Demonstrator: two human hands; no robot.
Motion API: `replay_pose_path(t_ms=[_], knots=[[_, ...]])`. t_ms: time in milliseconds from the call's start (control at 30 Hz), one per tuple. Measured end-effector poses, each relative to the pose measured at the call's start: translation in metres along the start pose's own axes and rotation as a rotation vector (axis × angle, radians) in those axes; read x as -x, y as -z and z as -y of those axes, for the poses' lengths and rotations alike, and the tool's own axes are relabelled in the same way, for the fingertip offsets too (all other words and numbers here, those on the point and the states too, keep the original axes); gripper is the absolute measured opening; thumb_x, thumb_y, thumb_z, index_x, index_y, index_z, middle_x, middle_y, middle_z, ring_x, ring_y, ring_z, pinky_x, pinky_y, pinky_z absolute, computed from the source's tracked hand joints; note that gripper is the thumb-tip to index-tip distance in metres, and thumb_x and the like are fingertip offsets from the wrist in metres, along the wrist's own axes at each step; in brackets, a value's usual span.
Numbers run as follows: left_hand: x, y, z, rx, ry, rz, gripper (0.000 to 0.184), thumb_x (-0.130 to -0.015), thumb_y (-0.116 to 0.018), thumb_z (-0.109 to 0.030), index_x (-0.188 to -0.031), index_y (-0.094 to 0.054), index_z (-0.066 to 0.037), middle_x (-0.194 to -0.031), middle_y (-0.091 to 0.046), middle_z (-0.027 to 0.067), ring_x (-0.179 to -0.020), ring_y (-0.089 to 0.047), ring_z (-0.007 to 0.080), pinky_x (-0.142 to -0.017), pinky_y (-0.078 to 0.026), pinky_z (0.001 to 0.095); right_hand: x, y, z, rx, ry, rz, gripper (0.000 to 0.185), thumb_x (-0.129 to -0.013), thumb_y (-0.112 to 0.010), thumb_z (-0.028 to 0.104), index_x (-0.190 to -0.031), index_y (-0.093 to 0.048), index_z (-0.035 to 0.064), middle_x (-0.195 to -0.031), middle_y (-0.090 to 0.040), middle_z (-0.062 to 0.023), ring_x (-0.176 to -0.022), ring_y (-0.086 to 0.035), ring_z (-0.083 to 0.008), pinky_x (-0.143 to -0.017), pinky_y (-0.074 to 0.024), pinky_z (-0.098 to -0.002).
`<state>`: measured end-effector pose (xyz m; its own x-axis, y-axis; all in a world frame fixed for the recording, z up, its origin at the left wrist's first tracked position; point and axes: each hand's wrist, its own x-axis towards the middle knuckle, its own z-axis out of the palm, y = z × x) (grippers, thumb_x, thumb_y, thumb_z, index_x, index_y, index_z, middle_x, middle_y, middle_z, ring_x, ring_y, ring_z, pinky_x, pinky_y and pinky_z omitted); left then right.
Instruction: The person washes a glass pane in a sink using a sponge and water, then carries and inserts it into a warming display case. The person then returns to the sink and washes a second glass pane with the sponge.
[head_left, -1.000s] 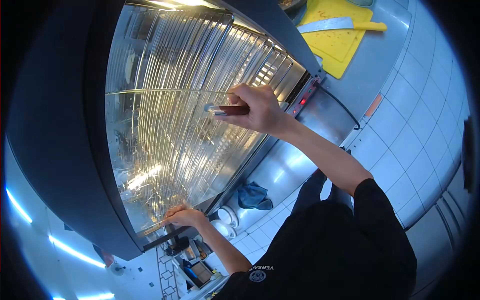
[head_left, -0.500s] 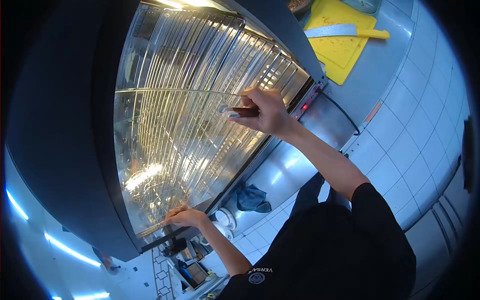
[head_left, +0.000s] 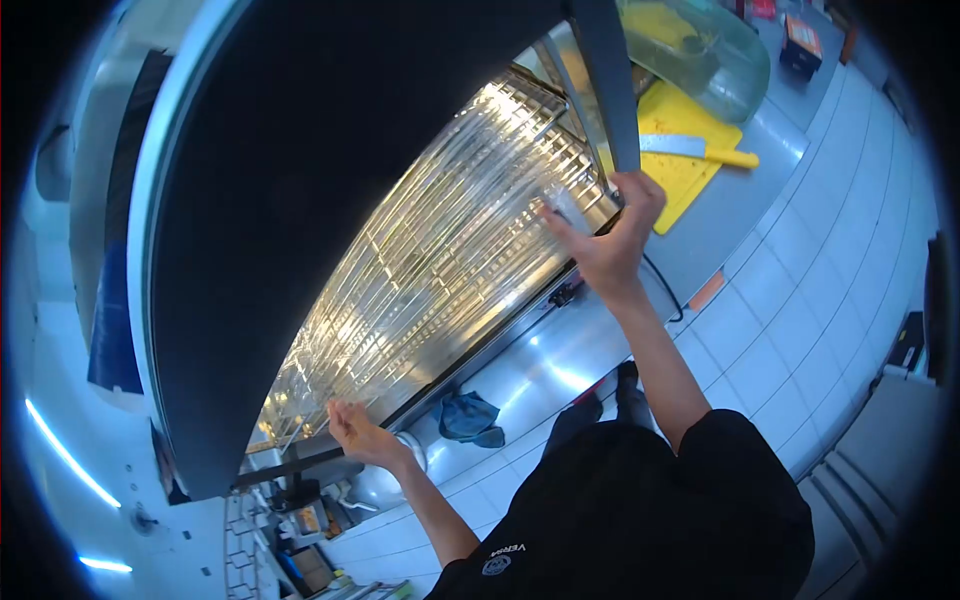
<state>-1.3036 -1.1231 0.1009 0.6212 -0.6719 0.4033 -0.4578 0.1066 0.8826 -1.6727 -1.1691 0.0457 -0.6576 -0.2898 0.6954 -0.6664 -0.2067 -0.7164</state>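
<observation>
My right hand (head_left: 625, 235) is at the right end of a lit display cabinet (head_left: 390, 125). Its thumb and fingers are spread, the fingertips by the dark side post (head_left: 610, 90) and the thumb over the front opening. At the lower left end, my left hand (head_left: 362, 435) is closed, its fingers bent together by the cabinet's front edge. Whatever they pinch, if anything, is hidden. Between the hands, wire racks (head_left: 430, 265) shine under warm light. Glare makes the clear glass in front of them hard to trace.
On the steel counter right of the cabinet lie a yellow cutting board (head_left: 690, 195), a knife (head_left: 690, 147) with a yellow handle, and a large clear container (head_left: 715, 65). A dark cloth (head_left: 468, 418) lies below the cabinet. A black cable (head_left: 665, 285) hangs near my right forearm.
My right hand has moved right to the side post and spread its fingers; the brown-handled piece it held is out of view. The glass edge across the racks no longer shows. My view has shifted.
</observation>
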Motion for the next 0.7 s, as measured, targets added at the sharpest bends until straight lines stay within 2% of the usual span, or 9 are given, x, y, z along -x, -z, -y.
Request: replay_pose_path(t_ms=[33, 133, 167, 267, 300, 467, 600, 667, 700], knots=[[0.009, -0.008, -0.010, 0.012, -0.005, 0.018, 0.035, -0.105, -0.054, -0.021, -0.128, -0.057, 0.005, -0.120, -0.060, 0.0140, -0.106, -0.060, 0.0185, -0.095, -0.053, 0.0330, -0.007, 0.005, -0.002, 0.075, 0.031, 0.002, 0.088, -0.069, -0.092, 0.033, -0.134, -0.042, 0.0012, -0.129, -0.044, -0.0173, -0.120, -0.043, -0.0348, -0.102, -0.0354, -0.0484], [0.017, -0.021, -0.011, 0.017, -0.061, 0.063, 0.031, -0.102, -0.060, -0.014, -0.124, -0.060, 0.008, -0.111, -0.065, 0.0129, -0.098, -0.062, 0.0158, -0.088, -0.053, 0.0286, -0.033, 0.015, -0.007, 0.215, 0.034, -0.069, 0.093, -0.071, -0.090, 0.033, -0.140, -0.038, 0.0003, -0.136, -0.040, -0.0198, -0.127, -0.038, -0.0384, -0.106, -0.0334, -0.0499], [0.022, -0.028, -0.018, 0.038, -0.054, 0.064, 0.030, -0.101, -0.060, -0.012, -0.124, -0.060, 0.008, -0.109, -0.066, 0.0127, -0.097, -0.063, 0.0156, -0.086, -0.053, 0.0279, -0.041, 0.018, -0.010, 0.228, -0.010, -0.069, 0.093, -0.072, -0.089, 0.032, -0.142, -0.039, -0.0016, -0.139, -0.044, -0.0216, -0.130, -0.040, -0.0394, -0.107, -0.0342, -0.0494], [0.023, -0.029, -0.018, 0.069, -0.066, 0.075, 0.027, -0.100, -0.062, -0.010, -0.120, -0.062, 0.009, -0.104, -0.068, 0.0124, -0.093, -0.064, 0.0145, -0.084, -0.053, 0.0264, -0.054, 0.027, -0.022, 0.081, -0.050, 0.154, 0.082, -0.073, -0.089, 0.031, -0.135, -0.048, -0.0045, -0.131, -0.054, -0.0218, -0.122, -0.051, -0.0373, -0.103, -0.0396, -0.0472], [0.022, -0.028, -0.016, 0.090, -0.046, 0.083, 0.027, -0.100, -0.062, -0.010, -0.119, -0.063, 0.009, -0.103, -0.068, 0.0121, -0.092, -0.064, 0.0141, -0.084, -0.053, 0.0263, -0.052, 0.025, -0.026, -0.016, -0.119, 0.225, 0.072, -0.075, -0.088, 0.029, -0.127, -0.056, -0.0072, -0.120, -0.062, -0.0215, -0.114, -0.060, -0.0348, -0.100, -0.0438, -0.0432], [0.020, -0.026, -0.013, 0.099, -0.073, 0.103, 0.022, -0.097, -0.066, -0.007, -0.112, -0.067, 0.009, -0.097, -0.067, 0.0085, -0.088, -0.063, 0.0112, -0.081, -0.052, 0.0250, -0.044, 0.017, -0.031, 0.000, -0.115, 0.184, 0.061, -0.080, -0.084, 0.022, -0.127, -0.057, -0.0059, -0.116, -0.065, -0.0168, -0.111, -0.062, -0.0273, -0.096, -0.0457, -0.0368], [0.019, -0.020, -0.008, 0.066, -0.061, 0.168, 0.024, -0.096, -0.067, -0.008, -0.116, -0.068, 0.006, -0.099, -0.063, 0.0064, -0.095, -0.062, 0.0119, -0.081, -0.053, 0.0245, -0.045, 0.020, -0.021, -0.105, -0.164, 0.231, 0.049, -0.084, -0.080, 0.015, -0.124, -0.059, -0.0037, -0.111, -0.067, -0.0116, -0.105, -0.063, -0.0214, -0.093, -0.0473, -0.0340], [0.021, -0.013, -0.017, 0.138, -0.052, 0.257, 0.029, -0.096, -0.065, -0.005, -0.123, -0.065, 0.003, -0.107, -0.061, 0.0083, -0.104, -0.062, 0.0147, -0.084, -0.055, 0.0267, -0.044, 0.018, -0.023, -0.111, -0.171, 0.225, 0.047, -0.085, -0.080, 0.014, -0.123, -0.060, -0.0032, -0.109, -0.068, -0.0103, -0.103, -0.064, -0.0202, -0.091, -0.0477, -0.0331], [0.022, -0.009, -0.017, 0.161, -0.055, 0.296, 0.031, -0.096, -0.065, -0.004, -0.126, -0.063, 0.003, -0.110, -0.060, 0.0089, -0.105, -0.062, 0.0156, -0.084, -0.056, 0.0273, -0.047, 0.023, -0.005, -0.123, -0.296, 0.301, 0.051, -0.086, -0.079, 0.019, -0.127, -0.057, -0.0026, -0.119, -0.065, -0.0125, -0.110, -0.061, -0.0220, -0.094, -0.0466, -0.0346]])
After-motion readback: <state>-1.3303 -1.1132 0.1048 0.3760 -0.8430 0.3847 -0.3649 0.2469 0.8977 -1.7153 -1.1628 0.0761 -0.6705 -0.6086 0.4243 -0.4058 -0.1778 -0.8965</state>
